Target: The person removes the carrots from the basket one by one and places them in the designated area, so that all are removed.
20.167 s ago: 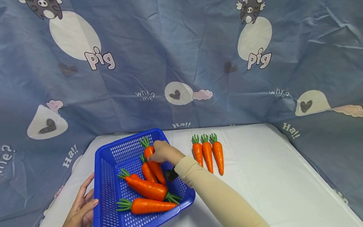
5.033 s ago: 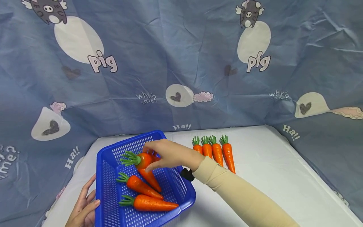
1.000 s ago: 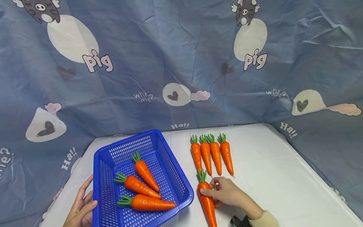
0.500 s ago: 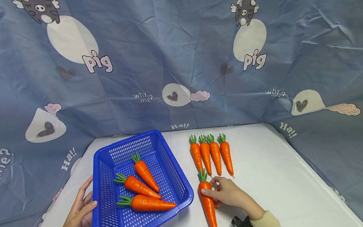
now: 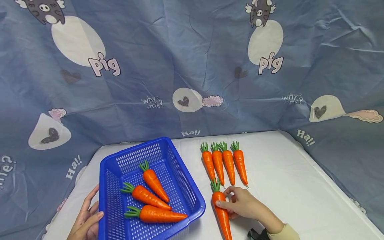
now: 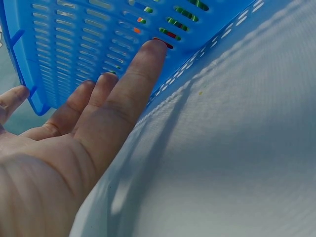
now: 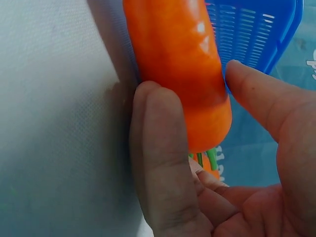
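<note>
My right hand [image 5: 244,205] pinches an orange carrot [image 5: 223,216] with green tops between thumb and fingers, low over or on the white table. Its tops lie by the tips of a row of several carrots [image 5: 228,166]. In the right wrist view, thumb and fingers lie on either side of the carrot [image 7: 177,64]. A blue perforated basket [image 5: 111,200] stands on the left, with three carrots [image 5: 151,196] in it. Against its left side rests my left hand [image 5: 87,216]; in the left wrist view its fingers [image 6: 140,74] reach along the basket wall [image 6: 74,44], fairly straight.
The white table [image 5: 288,180] extends right of the row of carrots. Behind it hangs a blue cloth [image 5: 144,80] with pig prints. A black strap piece [image 5: 256,234] sits at my right wrist.
Since the oldest frame, the table row has gained one carrot and the basket holds fewer. Another carrot has come out in my right hand, lately shifting slightly right. My left hand stays put.
</note>
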The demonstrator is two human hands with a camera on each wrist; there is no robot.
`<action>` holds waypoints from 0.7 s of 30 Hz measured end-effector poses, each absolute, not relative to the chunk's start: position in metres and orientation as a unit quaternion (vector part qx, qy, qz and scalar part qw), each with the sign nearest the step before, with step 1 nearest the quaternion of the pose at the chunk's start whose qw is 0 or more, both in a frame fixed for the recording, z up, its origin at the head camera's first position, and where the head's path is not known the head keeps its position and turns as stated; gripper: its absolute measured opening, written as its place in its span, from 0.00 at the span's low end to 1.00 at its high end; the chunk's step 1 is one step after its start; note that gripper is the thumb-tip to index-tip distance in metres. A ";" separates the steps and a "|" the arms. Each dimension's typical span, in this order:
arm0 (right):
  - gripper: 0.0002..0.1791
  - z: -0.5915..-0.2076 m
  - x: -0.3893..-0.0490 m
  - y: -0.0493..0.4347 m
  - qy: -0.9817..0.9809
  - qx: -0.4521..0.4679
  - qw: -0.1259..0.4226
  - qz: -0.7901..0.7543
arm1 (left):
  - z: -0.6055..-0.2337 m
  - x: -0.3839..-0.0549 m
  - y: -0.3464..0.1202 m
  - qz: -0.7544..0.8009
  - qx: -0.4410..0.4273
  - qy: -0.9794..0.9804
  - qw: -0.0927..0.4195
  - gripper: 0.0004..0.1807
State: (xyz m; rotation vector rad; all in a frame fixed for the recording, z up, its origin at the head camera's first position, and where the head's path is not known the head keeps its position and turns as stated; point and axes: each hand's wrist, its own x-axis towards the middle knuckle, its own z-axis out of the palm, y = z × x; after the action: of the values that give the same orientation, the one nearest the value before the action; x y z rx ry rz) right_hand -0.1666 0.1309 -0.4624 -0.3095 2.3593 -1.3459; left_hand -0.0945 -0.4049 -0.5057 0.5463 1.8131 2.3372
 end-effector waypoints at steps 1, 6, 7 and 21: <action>0.28 -0.462 -0.167 0.131 0.844 -0.113 0.203 -0.484 | -0.506 -0.095 -0.405 0.776 0.182 0.601 0.067 0.43; 0.28 -0.463 -0.167 0.131 0.838 -0.123 0.207 -0.489 | -0.507 -0.095 -0.405 0.774 0.187 0.602 0.064 0.43; 0.28 -0.463 -0.167 0.130 0.837 -0.124 0.208 -0.490 | -0.507 -0.095 -0.405 0.774 0.188 0.601 0.063 0.43; 0.29 -0.461 -0.168 0.135 0.847 -0.115 0.206 -0.477 | -0.506 -0.094 -0.404 0.767 0.177 0.614 0.057 0.43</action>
State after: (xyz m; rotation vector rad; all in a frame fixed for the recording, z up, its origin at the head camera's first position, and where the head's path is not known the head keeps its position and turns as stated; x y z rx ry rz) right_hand -0.1679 0.1348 -0.4605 -0.3201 2.3595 -1.3292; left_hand -0.0942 -0.4042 -0.5060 0.5357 1.8616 2.3278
